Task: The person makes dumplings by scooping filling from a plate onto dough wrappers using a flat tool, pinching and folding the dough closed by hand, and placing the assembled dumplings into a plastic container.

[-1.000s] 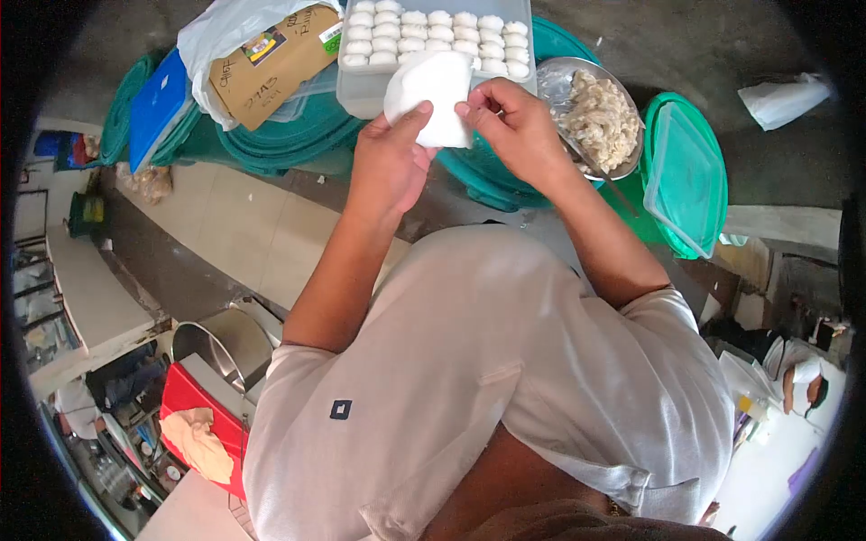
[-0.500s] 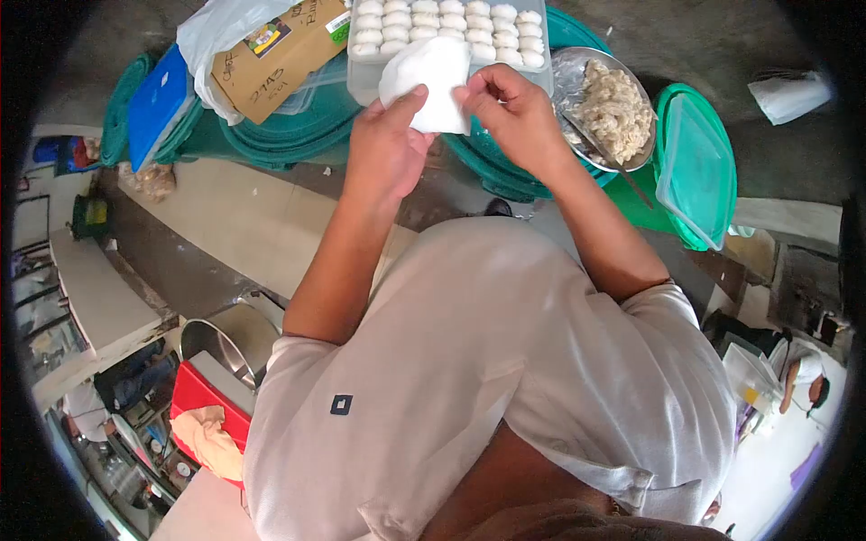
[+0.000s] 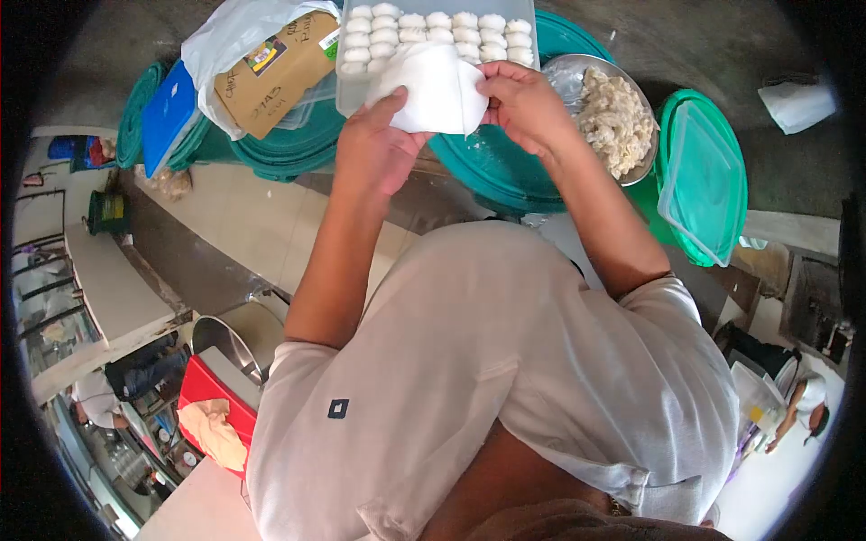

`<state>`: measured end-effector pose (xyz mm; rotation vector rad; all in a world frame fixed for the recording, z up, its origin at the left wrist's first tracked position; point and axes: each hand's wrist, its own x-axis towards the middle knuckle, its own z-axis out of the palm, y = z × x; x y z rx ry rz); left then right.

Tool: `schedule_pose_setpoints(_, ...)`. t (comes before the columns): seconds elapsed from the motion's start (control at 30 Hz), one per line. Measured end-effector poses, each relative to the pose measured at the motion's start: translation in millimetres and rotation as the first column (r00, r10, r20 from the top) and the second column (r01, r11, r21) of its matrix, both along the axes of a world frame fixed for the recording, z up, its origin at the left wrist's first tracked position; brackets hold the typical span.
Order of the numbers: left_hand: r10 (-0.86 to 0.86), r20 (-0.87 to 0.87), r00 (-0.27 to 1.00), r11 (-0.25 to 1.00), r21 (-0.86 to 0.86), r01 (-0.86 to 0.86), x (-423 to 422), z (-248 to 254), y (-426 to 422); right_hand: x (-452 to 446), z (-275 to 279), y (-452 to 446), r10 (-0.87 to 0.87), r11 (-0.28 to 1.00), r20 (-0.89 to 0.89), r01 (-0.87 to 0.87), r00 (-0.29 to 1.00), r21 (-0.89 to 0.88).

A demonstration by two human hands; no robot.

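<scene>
We see two hands, the left hand [image 3: 383, 140] and right hand [image 3: 528, 106], pinching opposite edges of one white sheet [image 3: 431, 88] before one tray [image 3: 352, 90]; whether it is several layers, we cannot tell; we count seven columns of dumplings [image 3: 465, 20], their lower ends partly hidden; the frame cuts the tray's far edge; our right arm partly covers one bowl [image 3: 566, 86].

The frame's top cut off the tray's [image 3: 353, 94] far rim. Toward its near edge, the white sheet [image 3: 428, 95] hid some dumplings [image 3: 465, 36] and the left hand's [image 3: 379, 149] fingers; the right forearm [image 3: 603, 203] covered part of the bowl [image 3: 566, 83].
</scene>
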<state>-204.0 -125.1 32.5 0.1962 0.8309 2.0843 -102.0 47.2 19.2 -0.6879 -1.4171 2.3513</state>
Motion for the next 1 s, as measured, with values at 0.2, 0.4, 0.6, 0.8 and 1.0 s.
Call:
schedule_pose_setpoints(0.2,0.102,-0.009,0.995,0.995,0.004,-0.102,-20,3,-5,-14,5,49,0.063,0.998,-0.012,-0.063,0.998,-0.012)
schedule_pose_setpoints(0.4,0.247,-0.049,0.968,0.969,0.034,-0.245,-34,2,-14,-25,-10,133,-0.112,0.804,0.334,-0.113,0.936,0.584)
schedule_pose_setpoints(0.6,0.117,0.037,0.992,0.993,-0.002,-0.117,-20,6,-13,-11,-3,135,-0.287,0.68,0.342,-0.061,0.895,0.731)
schedule_pose_setpoints(0.8,0.085,-0.073,0.994,0.994,-0.064,-0.09,-4,6,-2,0,21,53,-0.007,0.565,0.066,-0.051,0.998,0.824)
schedule_pose_setpoints(1.0,0.143,-0.107,0.984,0.989,-0.025,-0.147,13,15,4,5,34,-26,0.112,0.488,-0.003,-0.052,0.994,0.872)
